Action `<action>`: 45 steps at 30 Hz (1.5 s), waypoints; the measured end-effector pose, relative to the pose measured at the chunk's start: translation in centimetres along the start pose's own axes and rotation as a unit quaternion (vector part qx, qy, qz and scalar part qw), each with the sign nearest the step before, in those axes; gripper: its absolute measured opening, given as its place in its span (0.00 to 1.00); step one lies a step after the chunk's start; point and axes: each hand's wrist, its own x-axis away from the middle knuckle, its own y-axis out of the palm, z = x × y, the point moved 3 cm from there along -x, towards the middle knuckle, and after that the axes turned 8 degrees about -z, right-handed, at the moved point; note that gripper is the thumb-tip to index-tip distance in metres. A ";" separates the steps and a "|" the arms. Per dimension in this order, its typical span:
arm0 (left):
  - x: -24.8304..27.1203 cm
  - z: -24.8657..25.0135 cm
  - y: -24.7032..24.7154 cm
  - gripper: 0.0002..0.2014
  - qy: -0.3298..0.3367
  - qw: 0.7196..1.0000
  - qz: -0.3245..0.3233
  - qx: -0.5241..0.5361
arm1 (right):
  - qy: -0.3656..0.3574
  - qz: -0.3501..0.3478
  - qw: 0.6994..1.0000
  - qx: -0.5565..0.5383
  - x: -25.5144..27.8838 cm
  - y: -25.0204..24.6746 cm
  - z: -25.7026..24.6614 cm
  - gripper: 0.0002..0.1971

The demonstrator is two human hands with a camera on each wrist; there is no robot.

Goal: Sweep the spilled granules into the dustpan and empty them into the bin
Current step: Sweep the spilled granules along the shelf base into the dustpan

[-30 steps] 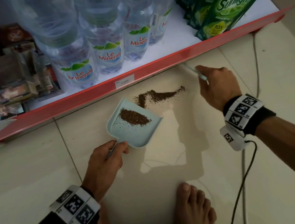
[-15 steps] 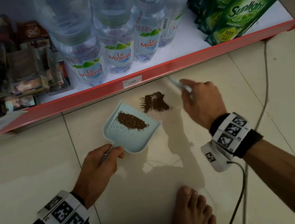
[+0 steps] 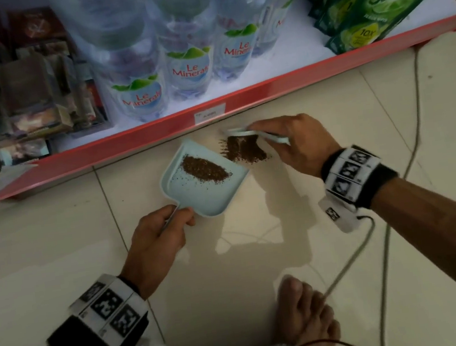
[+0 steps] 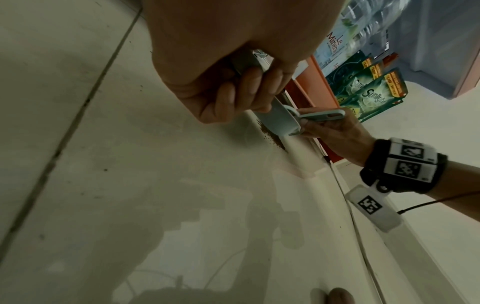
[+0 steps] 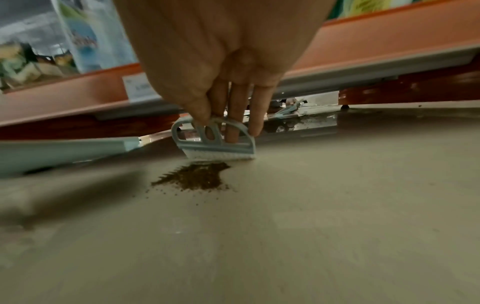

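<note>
1. the pale blue dustpan (image 3: 205, 187) lies on the tiled floor (image 3: 56, 237), just in front of the red shelf edge (image 3: 241, 105), its open lip turned toward the loose pile.
2. the left hand (image 3: 157, 241) has its grip curled round the dustpan's thin handle, at the corner of the dustpan farthest from the shelf; the left wrist view shows the fingers (image 4: 249, 86) wrapped under the handle.
3. a dark brown band of granules (image 3: 203, 170) already lies inside the dustpan, toward its open lip.
4. a second pile of granules (image 3: 242, 151) sits on the floor just beyond the dustpan's lip, nearly touching it, with a few stray grains scattered around.
5. the right hand (image 3: 295, 147) has its grip closed on a small pale blue brush (image 3: 240, 132), on the far side of the loose pile from the dustpan.
6. in the right wrist view the fingers (image 5: 233, 115) pass through the brush's arched handle, and its white bristles (image 5: 221, 156) stand at the shelf-side edge of the pile.
7. on the shelf above the dustpan stand le minerale water bottles (image 3: 188, 71); green sunlight packs (image 3: 389, 0) stand to their right.
8. a bare foot (image 3: 304, 313) rests on the floor, well apart from the dustpan on the side away from the shelf.
</note>
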 end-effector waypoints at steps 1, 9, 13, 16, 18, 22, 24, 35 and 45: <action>0.1 -0.1 -0.1 0.15 0.000 1.000 -0.002 -0.002 | -0.004 0.017 1.000 0.003 0.6 -0.3 -0.1 0.16; 0.4 -0.3 -0.3 0.15 0.015 1.000 -0.024 -0.004 | 0.221 0.102 0.968 0.061 -0.6 -1.3 3.3 0.18; 0.5 -0.4 -0.4 0.15 0.018 1.000 -0.024 -0.004 | 0.173 0.043 0.984 0.030 -3.0 0.4 1.0 0.22; 0.9 -0.2 -0.8 0.15 0.025 0.999 -0.023 0.003 | 0.033 -0.022 0.999 0.011 -2.0 1.0 -1.5 0.24; 1.3 -0.2 -1.1 0.16 0.025 0.999 -0.019 0.003 | -0.019 -0.044 0.999 0.018 -0.6 0.7 -1.7 0.22; 1.5 -0.7 -1.7 0.15 0.018 1.000 -0.003 0.004 | -0.054 0.016 0.998 0.010 0.7 -0.9 -1.0 0.17; 1.5 -0.8 -1.6 0.15 0.018 1.000 -0.002 0.003 | -0.046 0.051 0.998 0.014 -0.3 -1.0 -1.3 0.22; 1.9 -0.6 -1.6 0.15 0.020 1.000 -0.003 0.001 | -0.092 -0.046 0.995 0.014 -1.1 0.1 -3.3 0.20; 1.5 -0.4 -0.9 0.14 0.019 1.000 -0.010 -0.011 | -0.060 0.044 0.997 -0.031 -2.5 -0.2 -3.4 0.27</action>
